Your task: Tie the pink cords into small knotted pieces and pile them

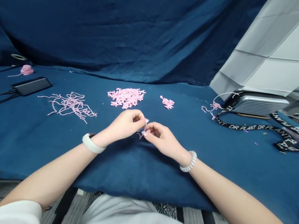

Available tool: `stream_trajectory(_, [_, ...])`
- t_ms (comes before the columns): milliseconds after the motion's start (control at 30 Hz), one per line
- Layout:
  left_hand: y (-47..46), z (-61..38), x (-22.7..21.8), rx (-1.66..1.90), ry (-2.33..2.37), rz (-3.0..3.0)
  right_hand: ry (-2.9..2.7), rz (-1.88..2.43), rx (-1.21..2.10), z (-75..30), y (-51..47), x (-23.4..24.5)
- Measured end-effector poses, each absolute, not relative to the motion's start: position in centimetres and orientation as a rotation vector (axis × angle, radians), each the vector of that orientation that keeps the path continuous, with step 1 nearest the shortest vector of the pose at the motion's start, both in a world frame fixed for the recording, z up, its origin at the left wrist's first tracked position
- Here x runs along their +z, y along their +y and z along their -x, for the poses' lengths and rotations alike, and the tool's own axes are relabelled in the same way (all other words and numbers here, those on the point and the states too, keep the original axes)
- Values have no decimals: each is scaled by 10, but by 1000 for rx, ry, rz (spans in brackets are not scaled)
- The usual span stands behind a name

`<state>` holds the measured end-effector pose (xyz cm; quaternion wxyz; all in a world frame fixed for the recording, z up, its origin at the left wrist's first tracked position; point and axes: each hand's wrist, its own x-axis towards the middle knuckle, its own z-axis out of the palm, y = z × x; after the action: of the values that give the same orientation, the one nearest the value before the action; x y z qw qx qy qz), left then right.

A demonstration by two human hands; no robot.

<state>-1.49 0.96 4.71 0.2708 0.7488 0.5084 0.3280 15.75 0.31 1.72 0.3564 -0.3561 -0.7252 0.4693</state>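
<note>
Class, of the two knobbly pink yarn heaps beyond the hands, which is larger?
The wide heap of short, knobbly pink yarn pieces, beyond the person's left hand. It covers more blue cloth than the small, compact pink yarn heap to its right.

From the lower left of the frame, the bare left forearm (52,172) slants up toward the centre, where the bare left hand (125,126), back upward, has its thumb and forefinger tips brought together in a pinch. The bare right forearm (227,193) runs up from the lower right corner, its wrist (184,156) lower in the frame than the knuckles, to the bare right hand (165,142), fingers curled and thumb extended leftward, its tips just below the left hand's.
</note>
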Motion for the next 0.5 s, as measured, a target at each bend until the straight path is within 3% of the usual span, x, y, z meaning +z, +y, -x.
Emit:
stream_trajectory(233, [-1,10,38,942,1269,-1927,-1844,904,1058,-161,-7,24])
stream_trajectory(500, [-1,17,41,722,1235,-1936,-1195,855,1307,-188,10,31])
